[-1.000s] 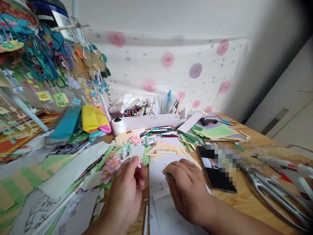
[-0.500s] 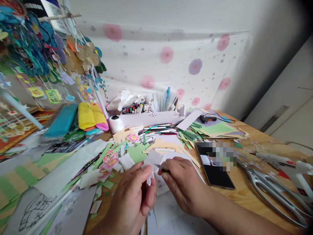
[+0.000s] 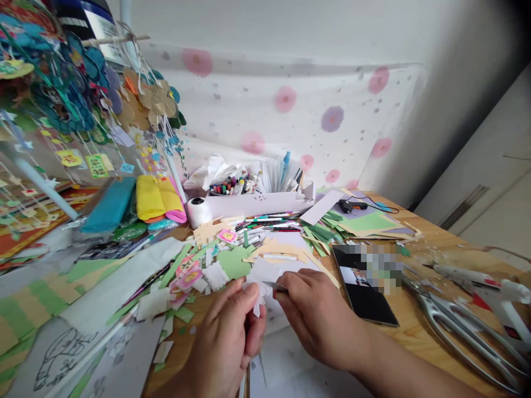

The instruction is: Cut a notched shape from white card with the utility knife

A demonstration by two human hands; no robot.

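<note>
My left hand (image 3: 230, 326) pinches a small piece of white paper (image 3: 264, 271) between thumb and fingers; the paper has an irregular, cut outline. From the closed fingers of my right hand (image 3: 319, 318) a thin metal blade (image 3: 271, 285) points left and lies against the paper. The blade's handle is hidden in my grip, so I cannot tell what kind of cutter it is. Under both hands lie white sheets (image 3: 286, 365). Just beyond the held paper is a green paper cutout (image 3: 233, 262), with torn white scraps (image 3: 214, 275) beside it.
Large scissors (image 3: 452, 326) and a white glue gun (image 3: 477, 276) lie right, beyond a phone (image 3: 365, 298). Paper strips and scraps cover the left. At the back stand a box of markers (image 3: 257, 204) and a thread spool (image 3: 199, 213). Paper ornaments (image 3: 157, 102) hang at left.
The held paper has turned a little, and its lower strip has shifted slightly right. My right hand with the blade has moved slightly down. The camera view has shifted a little.
</note>
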